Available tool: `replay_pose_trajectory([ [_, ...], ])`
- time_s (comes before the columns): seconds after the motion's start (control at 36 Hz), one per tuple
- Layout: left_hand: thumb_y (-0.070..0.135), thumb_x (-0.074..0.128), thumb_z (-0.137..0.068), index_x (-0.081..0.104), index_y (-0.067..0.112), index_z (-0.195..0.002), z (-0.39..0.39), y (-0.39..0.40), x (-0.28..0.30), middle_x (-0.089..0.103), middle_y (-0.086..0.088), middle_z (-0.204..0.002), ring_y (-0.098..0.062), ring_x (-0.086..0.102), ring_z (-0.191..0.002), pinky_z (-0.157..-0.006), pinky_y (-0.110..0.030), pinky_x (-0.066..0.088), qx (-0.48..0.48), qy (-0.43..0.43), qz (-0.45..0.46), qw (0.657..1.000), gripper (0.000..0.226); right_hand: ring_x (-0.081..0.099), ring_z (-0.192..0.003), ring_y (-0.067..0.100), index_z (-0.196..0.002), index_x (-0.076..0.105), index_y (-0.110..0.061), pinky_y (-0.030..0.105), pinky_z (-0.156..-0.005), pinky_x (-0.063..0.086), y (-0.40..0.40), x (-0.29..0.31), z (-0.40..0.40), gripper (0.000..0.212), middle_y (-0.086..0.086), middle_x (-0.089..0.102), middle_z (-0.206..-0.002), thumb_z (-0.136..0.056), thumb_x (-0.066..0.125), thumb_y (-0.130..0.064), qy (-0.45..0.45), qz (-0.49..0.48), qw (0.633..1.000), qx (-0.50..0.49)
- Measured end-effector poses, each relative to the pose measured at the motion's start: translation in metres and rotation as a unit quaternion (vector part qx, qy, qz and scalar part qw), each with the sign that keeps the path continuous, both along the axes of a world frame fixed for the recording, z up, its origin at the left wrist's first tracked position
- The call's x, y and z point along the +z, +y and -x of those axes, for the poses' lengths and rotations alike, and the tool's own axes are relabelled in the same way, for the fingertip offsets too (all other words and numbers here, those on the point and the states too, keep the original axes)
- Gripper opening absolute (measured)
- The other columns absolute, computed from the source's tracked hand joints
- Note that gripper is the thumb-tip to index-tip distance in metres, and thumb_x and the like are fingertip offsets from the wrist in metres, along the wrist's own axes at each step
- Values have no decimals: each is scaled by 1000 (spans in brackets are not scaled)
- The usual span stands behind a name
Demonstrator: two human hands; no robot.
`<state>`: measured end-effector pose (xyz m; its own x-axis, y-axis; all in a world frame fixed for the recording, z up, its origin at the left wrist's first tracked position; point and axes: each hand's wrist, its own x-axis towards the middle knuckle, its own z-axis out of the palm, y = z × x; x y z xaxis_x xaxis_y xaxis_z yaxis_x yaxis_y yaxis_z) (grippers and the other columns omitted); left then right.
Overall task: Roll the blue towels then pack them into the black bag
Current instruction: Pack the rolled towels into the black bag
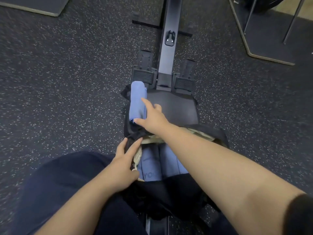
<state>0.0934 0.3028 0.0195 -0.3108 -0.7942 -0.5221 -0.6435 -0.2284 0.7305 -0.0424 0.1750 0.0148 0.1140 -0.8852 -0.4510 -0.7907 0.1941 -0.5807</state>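
Observation:
A rolled blue towel (137, 102) lies lengthwise on the left side of the rowing machine's black seat (176, 106). My right hand (151, 116) reaches over it with fingers spread, forefinger and thumb touching the roll. The black bag (169, 192) lies open between my legs, its tan lining showing. Two rolled blue towels (150, 167) lie side by side inside it. My left hand (126, 160) grips the bag's left rim, holding the mouth open.
The rowing machine's rail (167, 39) runs away from me, with two footplates (144, 72) beside it. Speckled rubber floor surrounds the machine. A mat corner (42, 7) lies far left, and a platform with metal legs (271, 39) stands far right.

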Motion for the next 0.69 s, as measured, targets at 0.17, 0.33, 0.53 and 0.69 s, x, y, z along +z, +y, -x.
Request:
replay_pose_trajectory([
  [0.17,1,53,-84,5,49,-147,3,-8,-9,-21,3,-157,-17,24,-141,-95,-15,28,25,-11,-22,999,93,17,-143,40,-148,4,-48,44,-116,20,-14,-22,-7,84,18,-15,-157,-87,62,-48,-19,-79,997,-18],
  [0.33,1,53,-82,3,49,-147,6,-13,-16,-21,5,-156,-20,24,-143,-105,-24,33,36,-13,-34,999,95,0,-146,37,-149,5,-47,44,-115,12,-27,-35,-18,72,20,-10,-158,-93,50,-51,-31,-117,992,-38],
  [0.53,4,50,-86,2,50,-147,7,-14,-18,-19,10,-156,-18,42,-129,-101,-27,38,38,-27,-47,998,90,22,-138,39,-148,6,-49,44,-110,24,-35,-47,-34,60,17,4,-157,-99,39,-45,-3,-130,990,-59],
  [0.69,3,48,-87,2,49,-147,7,-15,-17,-21,11,-155,-18,38,-133,-97,-23,39,36,-30,-52,998,89,35,-126,39,-146,17,-50,39,-105,34,-34,-58,-35,63,16,22,-146,-97,45,-21,-6,-118,991,-63],
])
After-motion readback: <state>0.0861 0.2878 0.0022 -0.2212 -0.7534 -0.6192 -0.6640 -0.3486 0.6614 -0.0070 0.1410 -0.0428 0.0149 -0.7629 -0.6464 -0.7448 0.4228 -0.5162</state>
